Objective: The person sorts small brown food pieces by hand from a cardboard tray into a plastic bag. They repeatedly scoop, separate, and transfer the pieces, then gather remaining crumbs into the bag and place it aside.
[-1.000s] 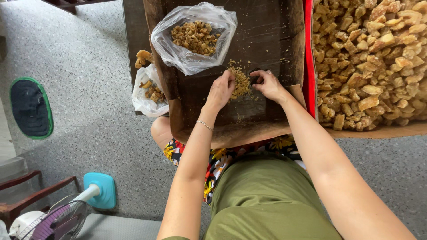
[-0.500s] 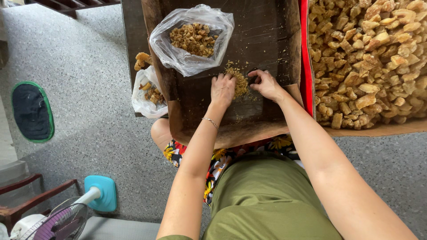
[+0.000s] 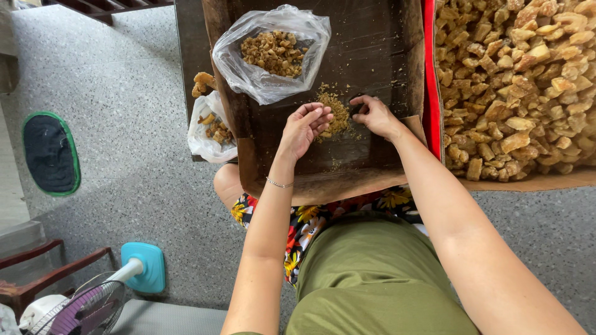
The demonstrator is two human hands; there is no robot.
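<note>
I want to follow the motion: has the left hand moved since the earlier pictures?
Yes, slightly. The left hand has turned palm up and shifted a little toward the crumb pile, judged against the clear bag.

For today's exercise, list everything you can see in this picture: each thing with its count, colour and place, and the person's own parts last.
Crumb pile: one, golden brown, on the board between both hands.
Cardboard board: one, dark brown, across the lap.
Open plastic bag: one, clear, holding brown chunks, on the board's upper left.
Second plastic bag: one, clear, left of the board.
Heap of chunks: one, yellow-brown, in the tray at right.
Fan: one, white and teal, lower left.
Mat: one, black with green edge, on the floor.
Left hand: touching the crumbs.
Right hand: beside the crumbs.
</note>
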